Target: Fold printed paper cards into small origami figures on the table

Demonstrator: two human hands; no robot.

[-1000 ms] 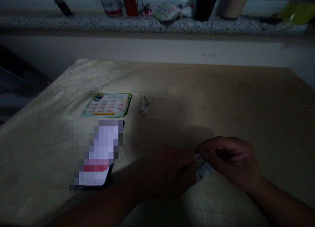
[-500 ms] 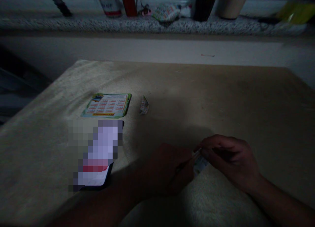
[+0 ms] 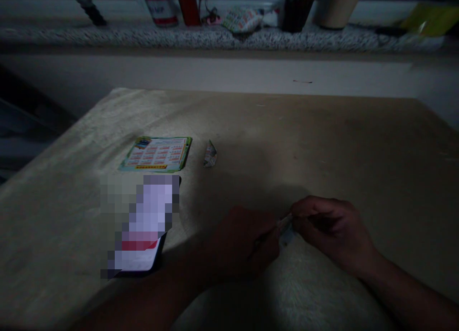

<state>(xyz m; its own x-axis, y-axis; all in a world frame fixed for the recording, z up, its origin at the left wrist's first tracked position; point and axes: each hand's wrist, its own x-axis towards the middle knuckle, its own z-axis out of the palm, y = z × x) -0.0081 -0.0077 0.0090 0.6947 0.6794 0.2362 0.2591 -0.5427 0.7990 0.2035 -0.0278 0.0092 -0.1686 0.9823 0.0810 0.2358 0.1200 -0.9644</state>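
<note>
Between my two hands is a small piece of printed paper (image 3: 287, 230), pale with bluish patches. My left hand (image 3: 247, 240), deep in shadow, pinches its left side. On the other side my right hand (image 3: 330, 230) grips the paper's upper right corner between thumb and fingers. Much of the paper is covered by the fingers, and its exact shape cannot be made out. Farther off on the table, a small folded paper piece (image 3: 210, 155) stands by itself. Left of it lies a stack of printed calendar cards (image 3: 158, 153).
A phone (image 3: 143, 261) with a lit, pixelated screen lies on the table (image 3: 322, 139) left of my hands. Behind the table, a speckled stone sill (image 3: 201, 37) holds a red bottle (image 3: 189, 8), a dark cup (image 3: 297, 10), a beige cylinder (image 3: 337, 8) and a crumpled packet (image 3: 243, 20).
The fingers have shifted slightly on the paper, and less of it shows now between my hands. The phone, cards and folded piece stay put.
</note>
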